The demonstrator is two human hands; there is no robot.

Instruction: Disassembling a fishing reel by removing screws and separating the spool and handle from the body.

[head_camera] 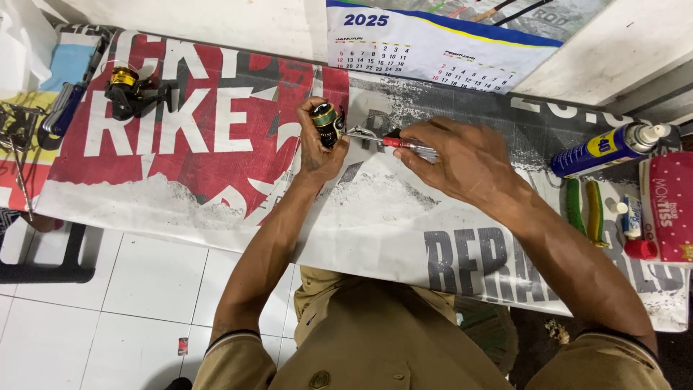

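— What has the person got there, in the middle of the frame?

— A small black fishing reel with a gold band (327,124), clamped in the left hand (317,148), fingers wrapped round its body, held just above the printed banner sheet in red, white and grey (180,144) that covers the table.

— And the other hand?

— The right hand (462,162) is closed on a screwdriver with a red handle (404,144). Its metal tip points left and meets the reel's side, beside the thin wire bail. The two hands are close, joined only through the tool.

— Anything else lying about?

— A second black and gold reel (130,90) in the upper left, well apart from the hands, with a blue-handled tool (65,108) just beside it. At the right edge, a blue and yellow spray can (603,148) lies on its side, with green-handled pliers (585,209) below it and a red dotted tissue pack (668,206) next to them. A wall calendar (433,43) hangs at the top.
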